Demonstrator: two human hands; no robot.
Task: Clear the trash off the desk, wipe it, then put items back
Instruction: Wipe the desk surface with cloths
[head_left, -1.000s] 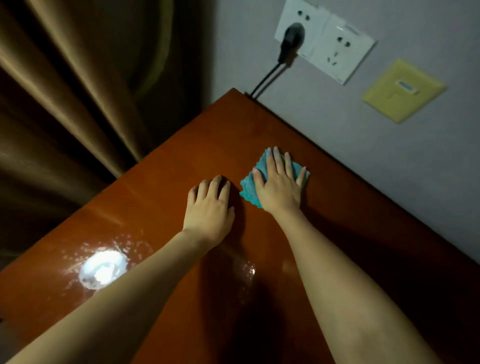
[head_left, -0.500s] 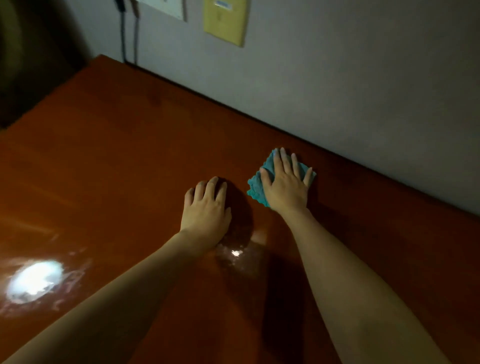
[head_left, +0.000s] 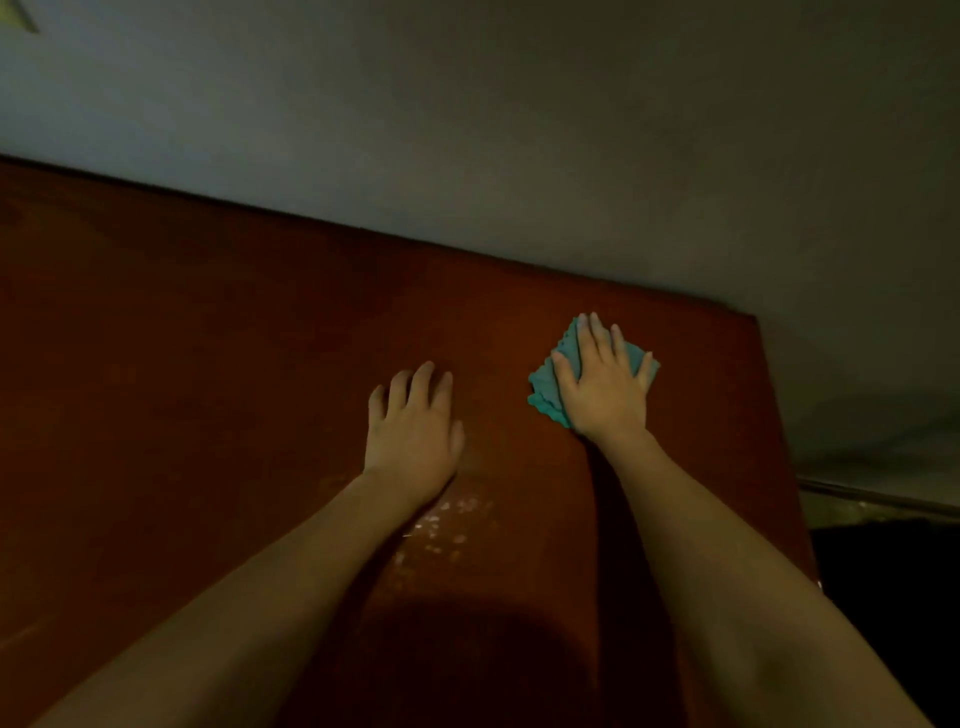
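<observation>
On desk (head_left: 208, 364): two bare hands, palms down.
Right hand (head_left: 602, 384): flat, fingers straight, pressing teal cloth (head_left: 543, 389).
Left hand (head_left: 413, 426): flat, holding nothing.

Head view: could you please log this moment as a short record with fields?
surface: red-brown desk, against a grey wall
tool: teal cloth, flat on the desk near its right end
right hand: fingers straight, pressing the cloth
left hand: resting on the desk, apart from the cloth
stage: wiping
</observation>
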